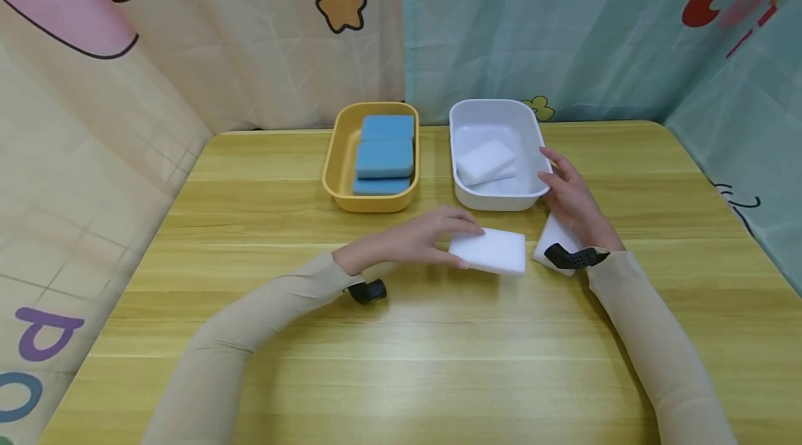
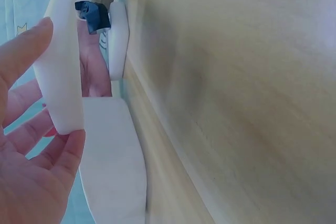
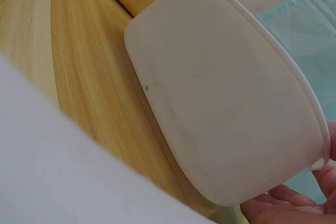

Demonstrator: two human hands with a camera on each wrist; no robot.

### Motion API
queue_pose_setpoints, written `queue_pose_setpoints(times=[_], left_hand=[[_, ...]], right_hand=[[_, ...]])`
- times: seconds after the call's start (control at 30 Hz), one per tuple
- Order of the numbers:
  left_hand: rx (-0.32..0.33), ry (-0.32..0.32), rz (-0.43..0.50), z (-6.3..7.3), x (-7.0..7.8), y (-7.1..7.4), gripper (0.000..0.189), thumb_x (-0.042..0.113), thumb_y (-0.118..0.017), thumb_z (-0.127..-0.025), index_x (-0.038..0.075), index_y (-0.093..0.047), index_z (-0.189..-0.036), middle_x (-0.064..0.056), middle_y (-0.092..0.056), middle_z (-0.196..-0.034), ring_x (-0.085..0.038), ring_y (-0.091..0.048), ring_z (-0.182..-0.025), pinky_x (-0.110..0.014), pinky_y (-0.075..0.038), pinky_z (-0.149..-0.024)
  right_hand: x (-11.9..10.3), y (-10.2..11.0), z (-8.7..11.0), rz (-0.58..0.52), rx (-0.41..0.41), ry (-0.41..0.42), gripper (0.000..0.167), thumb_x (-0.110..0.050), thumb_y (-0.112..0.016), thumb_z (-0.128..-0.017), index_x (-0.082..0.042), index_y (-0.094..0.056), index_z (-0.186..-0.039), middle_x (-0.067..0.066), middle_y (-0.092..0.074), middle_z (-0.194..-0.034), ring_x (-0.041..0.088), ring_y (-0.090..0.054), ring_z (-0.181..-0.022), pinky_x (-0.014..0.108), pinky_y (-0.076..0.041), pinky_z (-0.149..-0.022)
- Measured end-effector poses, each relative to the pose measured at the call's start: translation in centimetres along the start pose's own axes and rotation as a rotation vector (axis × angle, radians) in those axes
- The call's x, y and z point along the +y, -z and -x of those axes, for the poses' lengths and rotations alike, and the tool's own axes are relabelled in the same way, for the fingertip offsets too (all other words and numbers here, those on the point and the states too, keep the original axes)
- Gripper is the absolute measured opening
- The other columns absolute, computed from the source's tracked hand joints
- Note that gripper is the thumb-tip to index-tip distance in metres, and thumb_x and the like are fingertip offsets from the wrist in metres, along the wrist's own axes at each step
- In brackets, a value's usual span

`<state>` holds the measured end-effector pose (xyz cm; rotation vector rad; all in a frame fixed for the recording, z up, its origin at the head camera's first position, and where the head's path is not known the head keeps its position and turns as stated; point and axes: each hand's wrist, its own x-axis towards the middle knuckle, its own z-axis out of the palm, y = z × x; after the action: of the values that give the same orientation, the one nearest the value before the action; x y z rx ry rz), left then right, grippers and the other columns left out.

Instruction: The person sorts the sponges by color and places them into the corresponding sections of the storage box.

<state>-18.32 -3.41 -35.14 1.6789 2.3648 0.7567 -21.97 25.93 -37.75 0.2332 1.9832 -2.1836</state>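
Observation:
My left hand pinches a white sponge between thumb and fingers, above the table in front of the white tub. In the left wrist view, this sponge stands edge-on, the thumb on one side and fingertips on the other. At the tub's right side, my right hand grips the rim near the front corner. Inside the tub lie white sponges, stacked askew. Another white sponge rests on the table, partly hidden beneath the right hand and wrist.
Left of the white tub stands a yellow tub with several blue sponges piled in it. Both tubs sit near the back edge of the wooden table. Printed curtains hang behind and beside the table.

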Motion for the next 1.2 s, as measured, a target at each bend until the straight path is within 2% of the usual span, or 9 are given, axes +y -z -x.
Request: queue_pose_setpoints(times=[0.47, 0.9, 1.2], left_hand=[[0.085, 0.060, 0.023, -0.8, -0.3, 1.3, 0.053, 0.026, -0.075, -0.079, 0.006, -0.059, -0.125, -0.011, -0.057, -0.128, -0.022, -0.050, -0.118, -0.031, -0.041, -0.101], [0.165, 0.114, 0.007, -1.8, -0.9, 0.9, 0.050, 0.027, -0.075, -0.080, 0.008, -0.061, -0.124, -0.010, -0.058, -0.127, -0.021, -0.050, -0.116, -0.032, -0.042, -0.099], [0.203, 0.166, 0.010, -2.3, -1.1, 1.2, 0.049, 0.030, -0.072, -0.082, 0.009, -0.060, -0.124, -0.008, -0.058, -0.125, -0.019, -0.052, -0.114, -0.030, -0.043, -0.099]], right_hand=[[0.0, 0.1, -0.1, -0.001, -0.001, 0.007, 0.056, -0.018, -0.043, -0.099, -0.036, -0.023, -0.148, -0.007, -0.003, -0.160, 0.020, -0.013, -0.147, 0.035, -0.015, -0.119], [0.3, 0.1, -0.2, 0.003, -0.004, 0.030, 0.055, -0.019, -0.043, -0.099, -0.034, -0.023, -0.148, -0.005, -0.006, -0.160, 0.020, -0.016, -0.145, 0.034, -0.016, -0.120], [0.1, 0.1, -0.1, -0.010, -0.010, 0.022, 0.055, -0.019, -0.044, -0.099, -0.035, -0.023, -0.148, -0.006, -0.006, -0.160, 0.020, -0.015, -0.146, 0.033, -0.015, -0.119]])
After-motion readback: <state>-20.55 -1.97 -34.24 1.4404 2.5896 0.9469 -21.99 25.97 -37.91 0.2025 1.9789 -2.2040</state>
